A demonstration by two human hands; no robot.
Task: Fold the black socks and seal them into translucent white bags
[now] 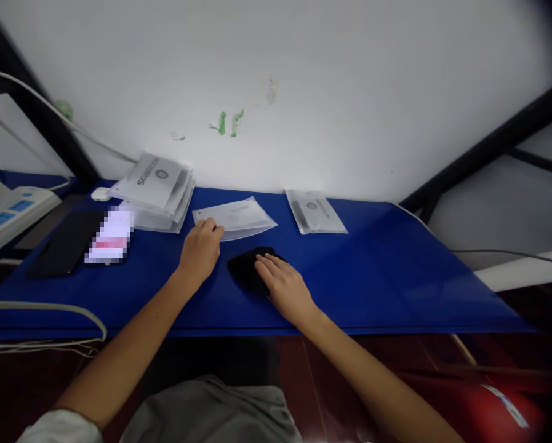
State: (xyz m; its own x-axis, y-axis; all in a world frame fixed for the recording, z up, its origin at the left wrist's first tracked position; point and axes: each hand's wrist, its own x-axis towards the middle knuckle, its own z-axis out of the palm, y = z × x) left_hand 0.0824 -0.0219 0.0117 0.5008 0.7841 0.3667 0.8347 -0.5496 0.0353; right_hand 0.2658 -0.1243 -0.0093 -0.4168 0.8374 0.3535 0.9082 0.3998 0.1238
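Observation:
My left hand [200, 247] is closed at the near left edge of a frosted plastic zip bag [245, 216], its fingers curled and the thumb against them. This bag lies flat, with its near edge slightly raised. Just in front of it sits a folded black fabric item [248, 271], whose kind I cannot make out. My right hand [285, 284] rests on the right part of that fabric, fingers stretched out over it and the palm down.
Printed frosted bags [151, 184] are stacked at the back left. Another bag [315, 212] lies at the back right of the blue table [396, 277]. To the left are a dark phone [66, 243], a pixelated screen [112, 235], a power strip [15, 215] and cables.

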